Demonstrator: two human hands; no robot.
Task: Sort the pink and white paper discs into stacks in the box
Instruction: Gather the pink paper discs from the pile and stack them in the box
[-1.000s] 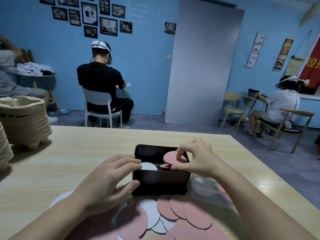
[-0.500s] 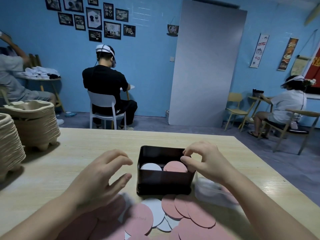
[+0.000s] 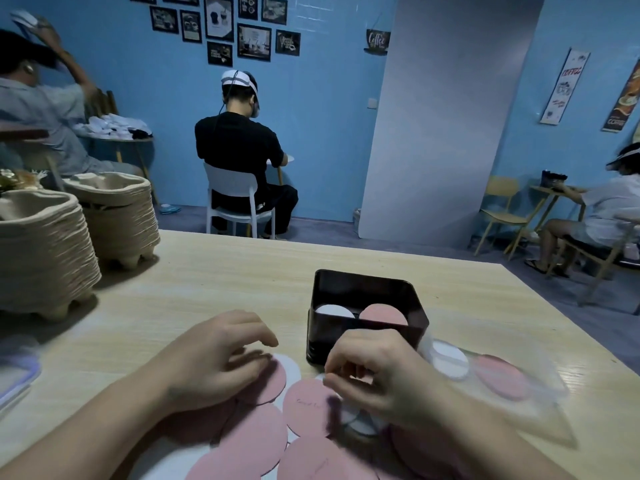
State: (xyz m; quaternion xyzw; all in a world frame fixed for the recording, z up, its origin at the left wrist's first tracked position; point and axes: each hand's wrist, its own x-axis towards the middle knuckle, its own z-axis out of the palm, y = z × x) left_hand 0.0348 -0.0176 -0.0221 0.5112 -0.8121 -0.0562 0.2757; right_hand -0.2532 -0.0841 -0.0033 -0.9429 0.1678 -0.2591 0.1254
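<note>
A dark square box (image 3: 323, 336) stands on the wooden table. Inside it, a white stack (image 3: 334, 311) lies on the left and a pink stack (image 3: 382, 315) on the right. Loose pink and white paper discs (image 3: 252, 434) overlap on the table in front of the box. My left hand (image 3: 214, 355) lies with its fingers spread on a pink disc (image 3: 268, 384), gripping nothing. My right hand (image 3: 375, 382) hovers just in front of the box with curled, pinching fingers, above another pink disc (image 3: 308, 407). Blur hides whether it grips a disc.
A clear plastic bag (image 3: 491, 375) holding a few discs lies right of the box, near the table's right edge. Two tall stacks of pulp trays (image 3: 45, 251) (image 3: 117, 216) stand at the far left. A clear lid (image 3: 14, 379) lies at the left edge. People sit beyond the table.
Both hands have drawn back from the box to the loose discs near me. The right hand let go of a pink disc, which now lies flat on the pink stack.
</note>
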